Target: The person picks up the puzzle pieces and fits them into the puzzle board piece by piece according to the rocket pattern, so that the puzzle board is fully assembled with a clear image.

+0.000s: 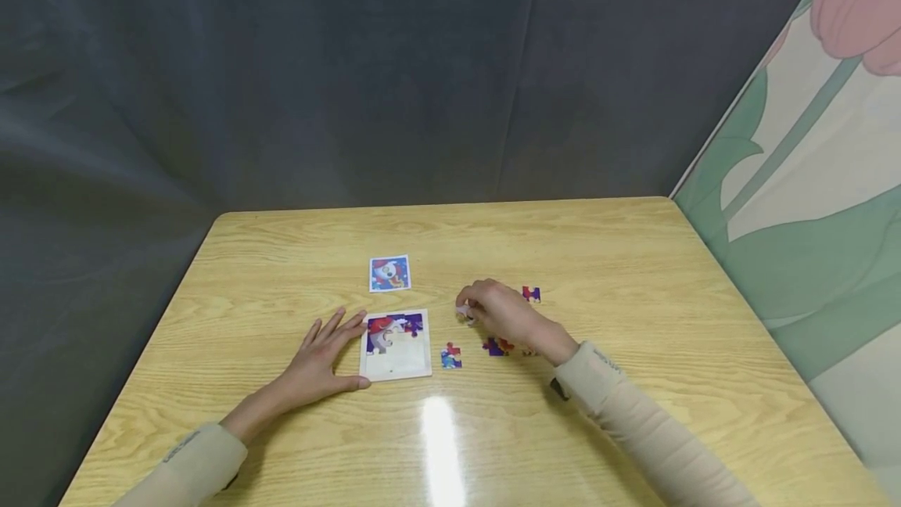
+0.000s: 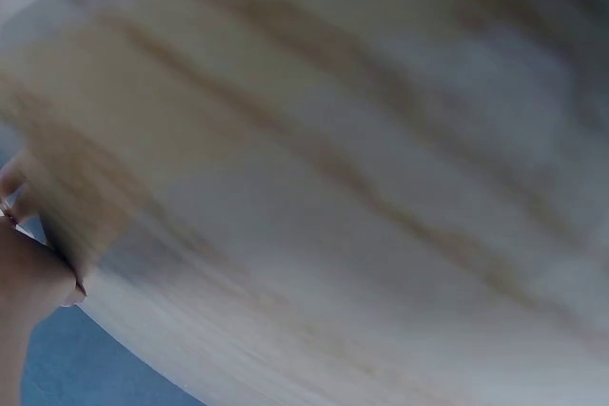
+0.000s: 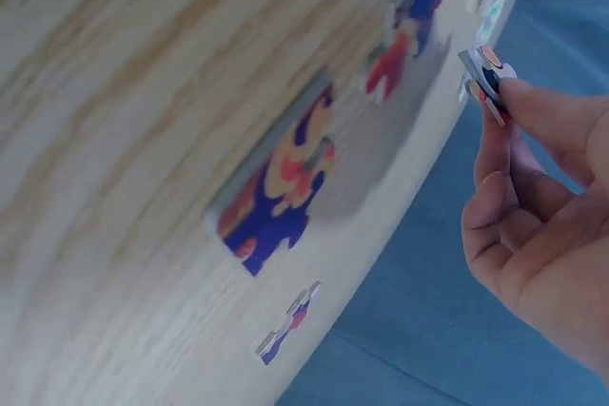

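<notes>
My right hand (image 1: 501,310) pinches a jigsaw piece (image 3: 490,83) between thumb and fingers, over the table right of the puzzle tray. The piece is pale with black and pink markings. My left hand (image 1: 325,362) lies with fingers spread at the left side of the square white tray (image 1: 396,368), fingertips at its top left corner and thumb at the bottom left. Joined pieces (image 1: 380,332) in red, grey and purple fill the tray's upper and left part. The left wrist view is mostly blurred wood, with a bit of the left hand (image 2: 33,282) at the edge.
Loose jigsaw pieces lie right of the tray: a blue and red one (image 1: 451,356), a purple and orange one (image 1: 497,346) and a red and purple one (image 1: 531,294). A small picture card (image 1: 389,274) lies behind the tray. A dark curtain (image 1: 422,77) hangs beyond the table (image 1: 296,249).
</notes>
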### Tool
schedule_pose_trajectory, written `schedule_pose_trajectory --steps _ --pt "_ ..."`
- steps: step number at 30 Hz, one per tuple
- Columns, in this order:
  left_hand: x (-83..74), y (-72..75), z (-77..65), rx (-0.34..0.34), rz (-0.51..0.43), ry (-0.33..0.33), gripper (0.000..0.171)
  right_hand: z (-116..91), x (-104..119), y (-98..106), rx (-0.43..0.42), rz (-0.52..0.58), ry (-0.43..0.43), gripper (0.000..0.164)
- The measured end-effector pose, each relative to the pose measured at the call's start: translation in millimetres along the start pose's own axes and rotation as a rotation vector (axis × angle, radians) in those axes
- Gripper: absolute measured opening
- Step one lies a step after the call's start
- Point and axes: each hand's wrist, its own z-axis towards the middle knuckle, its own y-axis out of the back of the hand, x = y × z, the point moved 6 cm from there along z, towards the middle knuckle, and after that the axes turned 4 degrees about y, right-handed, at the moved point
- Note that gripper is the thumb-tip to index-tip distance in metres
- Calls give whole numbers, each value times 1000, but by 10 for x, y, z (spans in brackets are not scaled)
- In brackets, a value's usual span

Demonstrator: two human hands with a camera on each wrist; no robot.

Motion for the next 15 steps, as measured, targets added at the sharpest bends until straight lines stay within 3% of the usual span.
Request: schedule_pose_trajectory --steps 8,15 --pt "5 -1 0 1 -1 3 86 -26 -13 -53 19 -69 -33 15" --pt "1 1 4 5 -5 3 86 -36 -17 -58 46 -54 -44 19"
